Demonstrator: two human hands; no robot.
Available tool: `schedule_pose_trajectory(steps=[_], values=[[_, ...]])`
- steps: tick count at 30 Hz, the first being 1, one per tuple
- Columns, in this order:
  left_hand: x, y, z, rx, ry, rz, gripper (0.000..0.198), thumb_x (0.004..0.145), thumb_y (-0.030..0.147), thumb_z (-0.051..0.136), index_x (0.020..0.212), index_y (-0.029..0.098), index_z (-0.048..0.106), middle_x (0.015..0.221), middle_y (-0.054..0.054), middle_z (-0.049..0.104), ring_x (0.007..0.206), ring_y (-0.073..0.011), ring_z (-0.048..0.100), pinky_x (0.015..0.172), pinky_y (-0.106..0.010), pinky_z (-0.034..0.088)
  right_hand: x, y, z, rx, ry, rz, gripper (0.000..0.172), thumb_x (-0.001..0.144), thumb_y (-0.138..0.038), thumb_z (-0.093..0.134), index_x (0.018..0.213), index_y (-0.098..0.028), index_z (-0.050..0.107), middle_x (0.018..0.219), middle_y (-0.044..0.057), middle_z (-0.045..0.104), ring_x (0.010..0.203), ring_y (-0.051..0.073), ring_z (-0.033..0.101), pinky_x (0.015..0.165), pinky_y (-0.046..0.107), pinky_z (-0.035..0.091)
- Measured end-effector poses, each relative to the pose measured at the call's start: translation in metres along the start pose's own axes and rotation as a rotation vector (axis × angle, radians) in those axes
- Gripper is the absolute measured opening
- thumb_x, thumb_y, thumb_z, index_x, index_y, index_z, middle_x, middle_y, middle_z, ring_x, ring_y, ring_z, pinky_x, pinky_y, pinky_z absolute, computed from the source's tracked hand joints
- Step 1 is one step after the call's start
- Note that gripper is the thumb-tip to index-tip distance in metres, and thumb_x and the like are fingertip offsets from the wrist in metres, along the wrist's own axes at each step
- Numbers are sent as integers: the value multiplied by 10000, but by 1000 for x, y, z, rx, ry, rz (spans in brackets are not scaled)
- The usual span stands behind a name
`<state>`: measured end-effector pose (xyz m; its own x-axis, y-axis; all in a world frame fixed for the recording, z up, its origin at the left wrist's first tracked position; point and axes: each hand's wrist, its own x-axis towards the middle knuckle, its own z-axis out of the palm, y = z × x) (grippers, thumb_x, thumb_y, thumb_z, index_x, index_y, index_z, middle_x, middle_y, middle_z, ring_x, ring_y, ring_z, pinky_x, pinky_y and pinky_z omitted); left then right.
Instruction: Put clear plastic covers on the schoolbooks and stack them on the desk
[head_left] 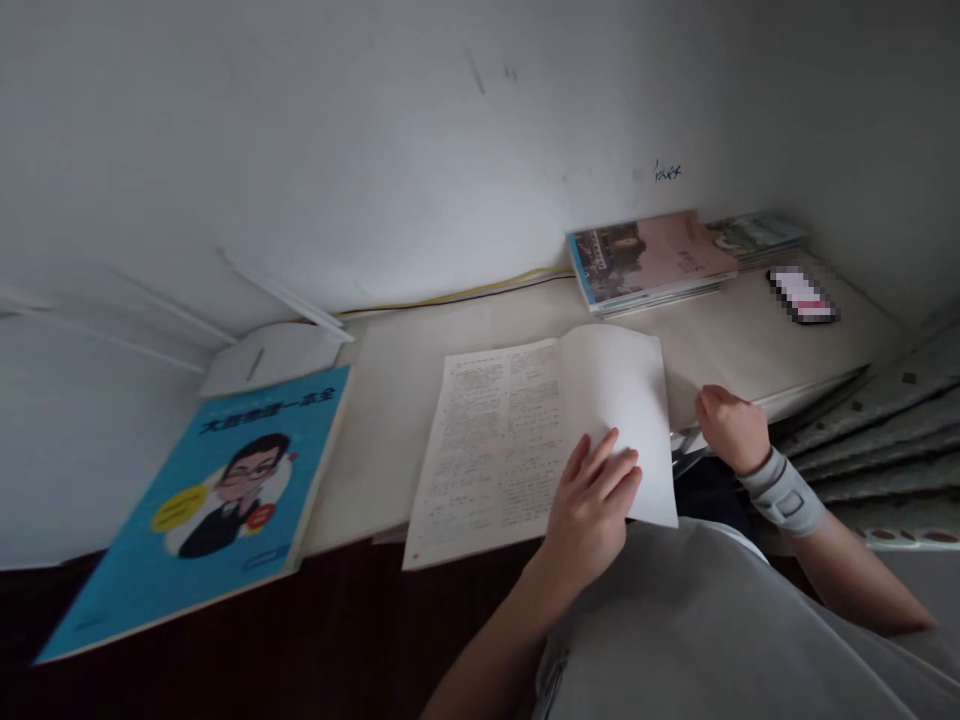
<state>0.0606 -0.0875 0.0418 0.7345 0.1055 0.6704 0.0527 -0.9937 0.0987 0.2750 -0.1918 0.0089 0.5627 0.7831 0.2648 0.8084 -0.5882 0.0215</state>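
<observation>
Left hand (592,505) flat on booklet (517,430), right hand (731,425) curled at desk (750,340) edge

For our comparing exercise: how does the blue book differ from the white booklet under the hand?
The blue book lies closed; the white booklet lies open. The blue book shows a colourful cover with a cartoon face; the white booklet shows dense print. The left hand rests on the white booklet; nothing touches the blue book. Both lie on the desk.
</observation>
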Motion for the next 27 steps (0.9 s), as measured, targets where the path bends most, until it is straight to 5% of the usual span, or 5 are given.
schedule_pose_trajectory(steps=[3, 9, 18, 27], values=[[-10, -5, -6, -109, 143, -15, 207, 888, 45, 520, 881, 177, 678, 932, -20, 736, 1166, -217, 617, 1005, -451, 522, 8, 2, -15, -22, -26, 97, 292, 927, -231, 395, 813, -145, 649, 870, 102, 684, 600, 145, 586, 513, 288, 238], [-27, -6, -16, -343, 357, -130, 161, 924, 141, 538, 865, 178, 683, 915, -10, 735, 1055, -200, 672, 978, -501, 539, 15, 1, -23, 29, 5, 176, 284, 908, -181, 381, 813, -115, 640, 861, 122, 680, 565, 128, 543, 518, 283, 202], [-32, -8, -27, -404, 375, -124, 143, 908, 146, 569, 831, 193, 680, 911, 9, 727, 1009, -203, 687, 940, -524, 561, 19, 5, -30, 94, 70, 186, 270, 884, -151, 385, 752, -112, 618, 745, 120, 659, 540, 137, 499, 522, 283, 185], [-42, -9, -20, -457, 573, -206, 162, 909, 152, 554, 824, 184, 687, 929, -4, 732, 990, -214, 691, 954, -539, 541, 13, 7, -39, 126, 223, 173, 295, 882, -184, 361, 736, -125, 611, 674, 104, 630, 525, 148, 469, 527, 284, 200]])
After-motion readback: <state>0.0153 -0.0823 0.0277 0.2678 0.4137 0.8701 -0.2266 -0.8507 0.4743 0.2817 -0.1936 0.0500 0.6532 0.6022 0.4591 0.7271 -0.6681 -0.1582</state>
